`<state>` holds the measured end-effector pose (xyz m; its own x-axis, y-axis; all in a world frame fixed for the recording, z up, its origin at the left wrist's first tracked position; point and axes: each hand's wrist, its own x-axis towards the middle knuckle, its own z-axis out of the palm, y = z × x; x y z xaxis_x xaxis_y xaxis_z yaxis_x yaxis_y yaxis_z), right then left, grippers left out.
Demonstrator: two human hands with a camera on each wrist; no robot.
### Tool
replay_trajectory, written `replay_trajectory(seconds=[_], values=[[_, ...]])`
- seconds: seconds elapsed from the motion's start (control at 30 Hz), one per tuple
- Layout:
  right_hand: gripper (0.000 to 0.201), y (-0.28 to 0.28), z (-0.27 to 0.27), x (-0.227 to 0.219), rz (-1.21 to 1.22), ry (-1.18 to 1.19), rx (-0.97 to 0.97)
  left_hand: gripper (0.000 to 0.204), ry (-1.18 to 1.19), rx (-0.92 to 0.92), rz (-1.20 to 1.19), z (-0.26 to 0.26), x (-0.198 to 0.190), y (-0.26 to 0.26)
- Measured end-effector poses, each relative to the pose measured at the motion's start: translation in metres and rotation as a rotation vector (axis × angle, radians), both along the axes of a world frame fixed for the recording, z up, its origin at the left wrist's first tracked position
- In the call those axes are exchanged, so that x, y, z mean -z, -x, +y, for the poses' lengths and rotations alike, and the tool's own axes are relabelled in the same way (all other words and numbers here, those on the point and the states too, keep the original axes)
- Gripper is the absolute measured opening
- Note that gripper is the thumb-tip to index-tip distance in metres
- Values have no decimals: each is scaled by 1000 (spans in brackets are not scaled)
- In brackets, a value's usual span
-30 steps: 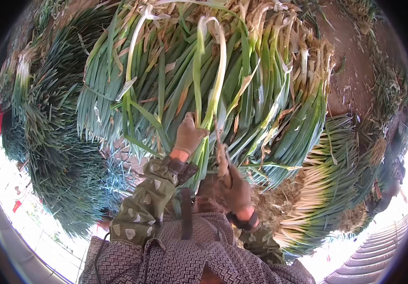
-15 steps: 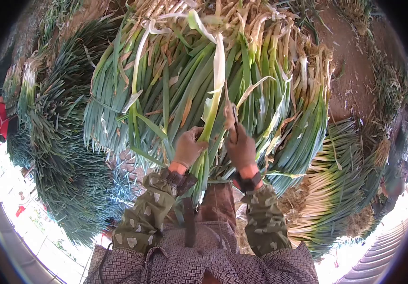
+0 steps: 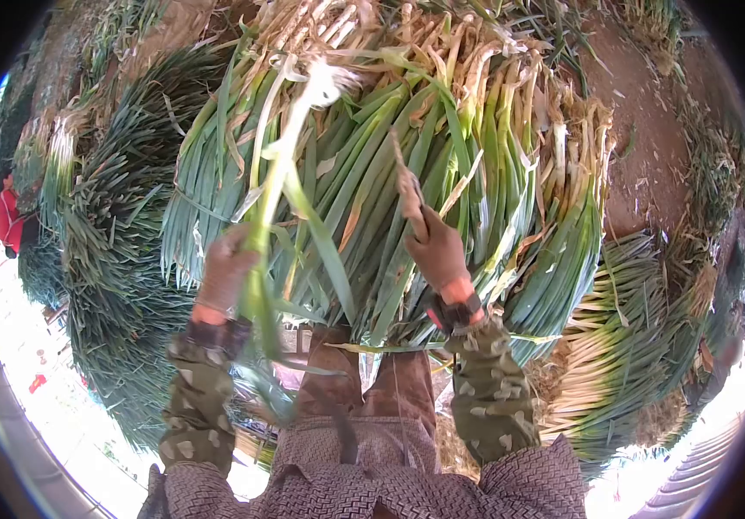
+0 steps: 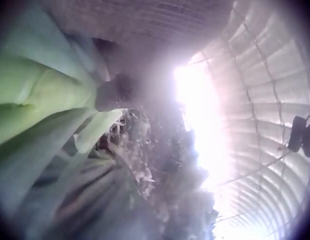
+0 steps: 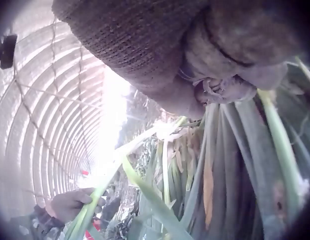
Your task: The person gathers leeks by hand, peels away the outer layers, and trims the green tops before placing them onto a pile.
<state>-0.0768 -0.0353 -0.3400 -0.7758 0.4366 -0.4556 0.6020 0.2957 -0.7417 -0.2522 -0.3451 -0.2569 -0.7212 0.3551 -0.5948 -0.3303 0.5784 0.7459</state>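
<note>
In the head view the gloved left hand point(image 3: 227, 270) grips a green onion stalk point(image 3: 277, 177) by its green part, the white root end up and blurred. The gloved right hand point(image 3: 438, 254) holds a thin, brownish tool point(image 3: 408, 189) that points up over the heap of green onions point(image 3: 372, 190). The right wrist view has the right glove point(image 5: 160, 45) large at the top, with the left hand point(image 5: 70, 204) on the stalk point(image 5: 112, 172) farther off. Green leaves point(image 4: 45, 95) fill the left of the left wrist view, beside the dark glove point(image 4: 117, 92).
More green onions lie in a long pile point(image 3: 122, 259) at the left and a pale-stemmed pile point(image 3: 615, 346) at the lower right. A person in red point(image 3: 9, 216) is at the far left. Bare soil point(image 3: 641, 156) shows at the upper right. Ribbed plastic sheeting point(image 5: 50, 115) curves behind.
The left hand has moved left with the stalk, away from the right hand. The stalk's top has swung left. The right hand rose earlier and now stays near the same place with the tool.
</note>
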Motion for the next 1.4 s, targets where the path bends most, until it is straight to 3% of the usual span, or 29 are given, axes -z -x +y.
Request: replay_trajectory(seconds=[0.07, 0.17, 0.23, 0.3, 0.37, 0.4, 0.43, 0.5, 0.6, 0.63, 0.73, 0.87, 0.97, 1.0, 1.07, 1.1, 1.2, 1.3, 1.4], values=[[53, -25, -3, 1, -15, -20, 86, 48, 41, -18, 65, -16, -3, 38], [50, -62, -11, 0, -90, 8, 161, 52, 255, 160, 402, -51, 44, 108], [49, -86, -18, 4, -164, 2, 168, 50, 773, 424, 631, -42, 78, 131], [50, -94, -23, -12, -200, 55, 178, 41, 759, 459, 1076, 16, 88, 123], [49, -99, -31, -24, -230, 99, 213, 32, 516, 368, 919, 60, 143, 116], [49, -103, -37, -25, -230, 110, 229, 32, 435, 539, 792, 98, 142, 97], [48, -106, -41, -24, -201, 129, 239, 33, 257, 629, 723, 122, 173, 85], [51, -102, -42, -33, -197, 207, 216, 41, 337, 548, 667, 179, 204, 50], [51, -101, -47, -36, -169, 243, 218, 53, 697, 463, 534, 241, 235, 46], [50, -98, -44, -38, -225, 270, 228, 55, 712, 391, 444, 251, 236, 48], [52, -101, -43, -33, -223, 283, 270, 53, 675, 339, 456, 245, 239, 48], [49, -93, -38, -45, -184, 267, 276, 52, 598, 464, 338, 211, 240, 65], [52, -89, -38, -69, -194, 322, 276, 63, 384, 548, 227, 165, 192, 33], [53, -91, -41, -74, -217, 316, 236, 77, 224, 533, 130, 142, 171, 13], [56, -96, -50, -88, -267, 302, 160, 79, -40, 371, -179, 115, 119, -33], [63, -97, -54, -95, -211, 312, 129, 77, 139, 415, -13, 106, 100, -62], [64, -115, -74, -118, -284, 276, 96, 75, 150, 350, 15, 88, 69, -126], [66, -141, -86, -130, -252, 192, 46, 72, -335, -167, -610, 76, 60, -165], [58, -155, -95, -137, -332, 179, 65, 69, -435, -155, -625, 80, 44, -177]])
